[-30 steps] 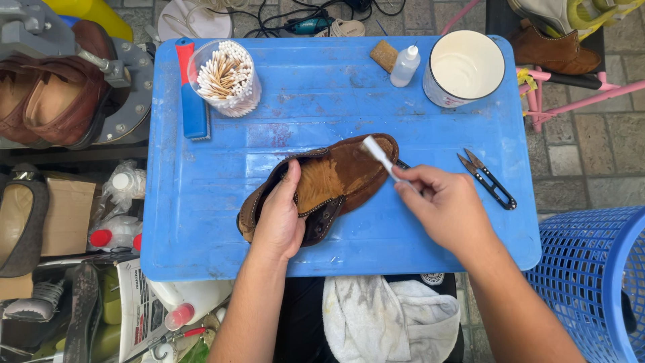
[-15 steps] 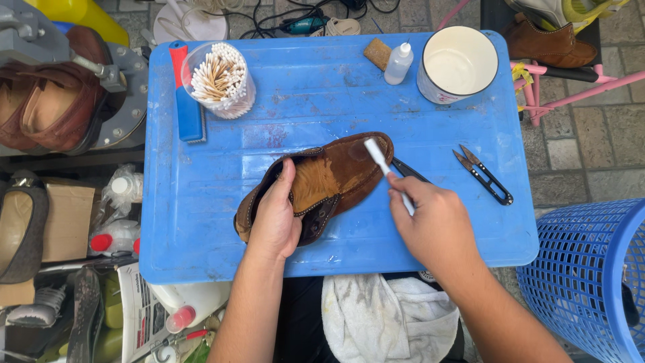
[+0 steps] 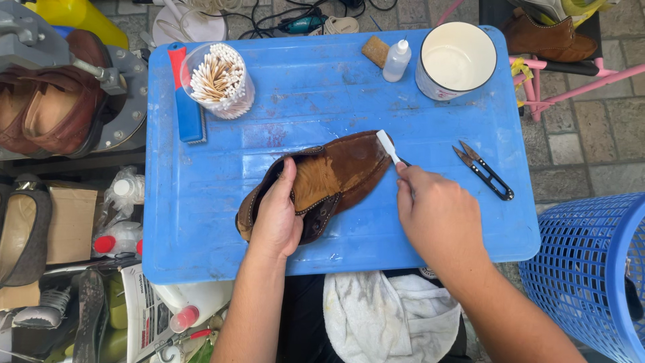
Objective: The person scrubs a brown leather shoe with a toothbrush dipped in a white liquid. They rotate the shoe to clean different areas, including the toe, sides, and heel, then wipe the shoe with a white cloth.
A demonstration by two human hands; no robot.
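From the head view we see our left hand (image 3: 274,218) clamped over the heel end of a brown suede shoe upper (image 3: 322,181), which lies inside-up near the middle of the blue worktop (image 3: 201,222), thumb along its rim and fingers curled under so that the piece stays flat. Our right hand (image 3: 433,215) has its grip pressed together round the handle of a small white brush (image 3: 388,146), whose flat tip touches the toe edge of the shoe upper. We judge that the step in hand is spreading a coat along the inner surface, now at the toe margin; the patch near the tip looks darker and wet, though we cannot tell how far the coat reaches. The next stroke, as we judge it, calls for a light, even drag along the rim with our left hand holding firm. Black thread snips (image 3: 485,171) lie just right of the brush; a white enamel mug (image 3: 457,62) and a small squeeze bottle (image 3: 396,60) stand at the far right corner, a tub of cotton swabs (image 3: 218,79) near the far left corner.
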